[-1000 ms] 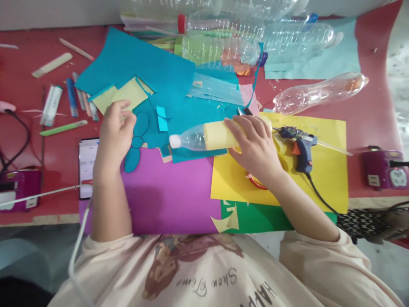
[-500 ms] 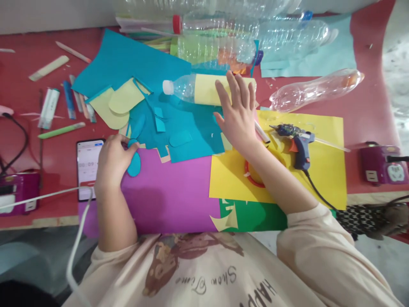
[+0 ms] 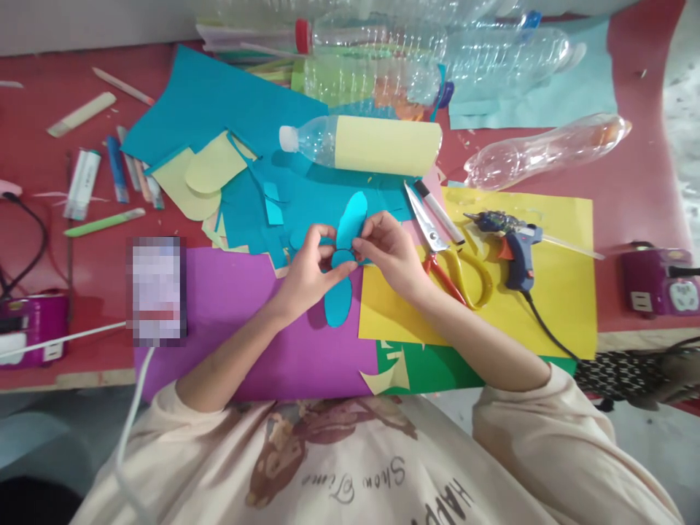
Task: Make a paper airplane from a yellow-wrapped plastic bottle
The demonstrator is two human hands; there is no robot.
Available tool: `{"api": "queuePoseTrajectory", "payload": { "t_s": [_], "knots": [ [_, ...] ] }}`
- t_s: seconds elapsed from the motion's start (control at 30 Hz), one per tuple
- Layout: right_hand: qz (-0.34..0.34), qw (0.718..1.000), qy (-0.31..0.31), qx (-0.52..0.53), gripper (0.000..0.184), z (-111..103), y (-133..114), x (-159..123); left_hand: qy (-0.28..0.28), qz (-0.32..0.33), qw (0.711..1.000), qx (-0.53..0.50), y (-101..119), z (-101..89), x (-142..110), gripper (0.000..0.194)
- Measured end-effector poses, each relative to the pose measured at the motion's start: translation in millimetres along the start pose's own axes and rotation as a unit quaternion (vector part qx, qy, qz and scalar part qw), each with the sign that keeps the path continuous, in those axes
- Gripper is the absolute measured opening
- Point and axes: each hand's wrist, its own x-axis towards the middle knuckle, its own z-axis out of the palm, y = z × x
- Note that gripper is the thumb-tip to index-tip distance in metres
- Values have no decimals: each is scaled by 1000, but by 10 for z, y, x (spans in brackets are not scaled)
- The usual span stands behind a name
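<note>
Head view: the blue paper shape [image 3: 338, 300] is up over the purple sheet [image 3: 246, 313], in front of the person. The left hand [image 3: 311, 273] has its grip closed on the shape's middle. The right hand [image 3: 386, 251] has its grip closed on it too. Just beside the right hand are scissors [image 3: 432, 237] and a marker [image 3: 439, 211]. Farther right, a glue gun [image 3: 517, 251] lies on yellow paper [image 3: 558, 306]. A bottle with a pale yellow wrap [image 3: 386, 144] lies beyond both hands.

"How is your left hand [image 3: 314, 275]?"
"Curled in a pinch, thumb [image 3: 342, 273] reaching toward my right hand [image 3: 391, 254]."
"And that one?"
"Pinching too, fingers [image 3: 377, 226] bent; my left forearm [image 3: 235, 354] and right forearm [image 3: 481, 335] slant inward."
</note>
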Motion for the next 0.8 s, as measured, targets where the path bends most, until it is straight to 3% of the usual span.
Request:
{"api": "queuePoseTrajectory", "payload": {
  "t_s": [0.13,0.27,0.4,0.47,0.63,0.8],
  "knots": [
    [12,999,30,10,26,-45,2,25,23,63,997,33,-80,-46,-24,54],
    [0,997,78,-16,23,-24,-13,-4,49,126,980,148,-92,-88,-74,28],
    [-23,993,108,-27,23,38,-18,-53,62,148,965,206,-62,-8,-111,28],
    [-29,996,83,-11,26,65,-16,-76,51,130,976,165,-62,37,-113,32],
    [-30,999,30,-3,35,17,-42,-84,76,-16,997,-8,-119,40,-51,27],
    [-30,981,20,-189,27,-255,-110,78,94,-70,986,-116,-118,-24,4,34]
  ]
}}
